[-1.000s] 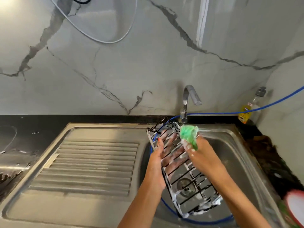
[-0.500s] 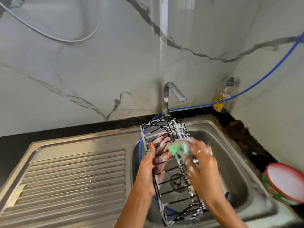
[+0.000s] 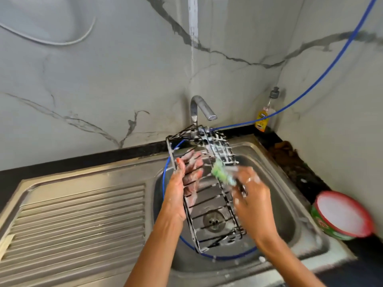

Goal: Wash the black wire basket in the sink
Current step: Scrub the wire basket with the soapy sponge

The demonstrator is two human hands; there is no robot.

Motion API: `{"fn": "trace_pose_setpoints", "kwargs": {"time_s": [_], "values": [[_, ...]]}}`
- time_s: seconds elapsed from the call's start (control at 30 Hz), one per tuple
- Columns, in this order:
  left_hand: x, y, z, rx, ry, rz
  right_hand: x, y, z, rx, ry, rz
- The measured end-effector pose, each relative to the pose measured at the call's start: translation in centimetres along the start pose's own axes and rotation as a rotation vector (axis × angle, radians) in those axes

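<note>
The black wire basket (image 3: 209,206) is long and narrow, streaked with white foam, and stands tilted over the steel sink (image 3: 290,206) bowl, its far end near the tap. My left hand (image 3: 182,183) grips its left rim, with the fingers showing through the wires. My right hand (image 3: 250,195) holds a green scrub sponge (image 3: 222,175) pressed against the basket's right side wall. Both hands are soapy. The drain (image 3: 213,221) shows through the basket's bottom.
A steel tap (image 3: 202,108) stands behind the bowl, no water running. A blue hose (image 3: 323,75) runs from the wall into the bowl. A soap bottle (image 3: 264,116) stands in the corner. A red-rimmed tub (image 3: 344,216) sits at the right. The ribbed drainboard (image 3: 78,220) lies left.
My right hand with the sponge has slid from the basket's far top end down along its right side. The view has shifted to the right, bringing the tub into sight.
</note>
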State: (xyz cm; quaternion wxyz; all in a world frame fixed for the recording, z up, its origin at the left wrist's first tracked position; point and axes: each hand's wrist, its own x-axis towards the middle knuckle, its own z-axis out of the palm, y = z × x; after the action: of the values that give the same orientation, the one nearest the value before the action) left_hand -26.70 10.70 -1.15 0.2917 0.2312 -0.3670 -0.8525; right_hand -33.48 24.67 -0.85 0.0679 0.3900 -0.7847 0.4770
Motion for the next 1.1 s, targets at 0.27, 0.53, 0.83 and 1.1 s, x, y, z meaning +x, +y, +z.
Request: {"fn": "trace_pose_setpoints", "kwargs": {"time_s": [0.27,0.53,0.83,1.1], "values": [[0.0,0.0,1.2,0.002,0.048,0.078,-0.1,1.7,-0.8,0.085,0.013,-0.044],[-0.1,-1.4,3.0,-0.001,0.074,0.162,8.6,2.0,0.9,0.078,-0.027,-0.072],[0.0,-1.0,2.3,-0.240,0.175,0.327,-0.7,7.2,-2.7,0.273,-0.148,-0.104],[-1.4,-3.2,4.8,-0.201,0.133,0.267,13.2,3.8,1.0,0.256,-0.045,-0.184]]}}
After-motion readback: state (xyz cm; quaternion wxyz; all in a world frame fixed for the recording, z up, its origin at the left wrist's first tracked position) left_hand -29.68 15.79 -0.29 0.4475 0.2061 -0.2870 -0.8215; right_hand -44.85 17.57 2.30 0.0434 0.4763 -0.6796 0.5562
